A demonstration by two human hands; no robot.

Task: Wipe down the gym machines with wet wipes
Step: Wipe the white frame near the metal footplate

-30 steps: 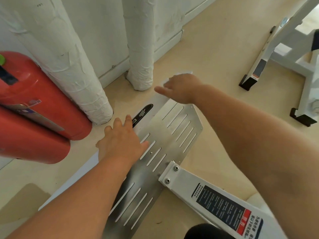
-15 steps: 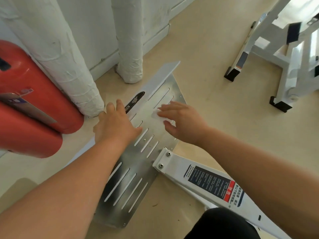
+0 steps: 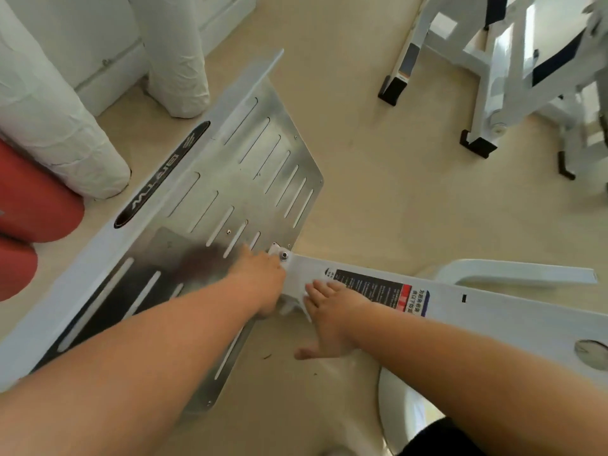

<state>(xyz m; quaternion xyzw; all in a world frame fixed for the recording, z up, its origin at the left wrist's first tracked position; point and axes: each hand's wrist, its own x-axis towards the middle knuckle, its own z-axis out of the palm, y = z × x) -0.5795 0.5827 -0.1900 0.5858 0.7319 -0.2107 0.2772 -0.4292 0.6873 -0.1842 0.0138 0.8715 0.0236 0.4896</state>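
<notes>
The wet wipe (image 3: pixel 291 304) lay bunched against the end of the white beam (image 3: pixel 493 311), just where that beam bolts onto the near right edge of the slotted metal footplate (image 3: pixel 230 179). The right hand (image 3: pixel 332 311) was spread flat, its fingers straight over the beam beside the warning label (image 3: pixel 371 287) and its thumb splayed toward the floor, apparently pressing the wipe down to scrub the joint. The left hand (image 3: pixel 260 278) rested on the plate's edge just beside the bolt (image 3: pixel 284 256), probably steadying the person's lean; blur hid its fingers, so I cannot tell whether they were flat or curled. The beam seemed the surface in hand.
</notes>
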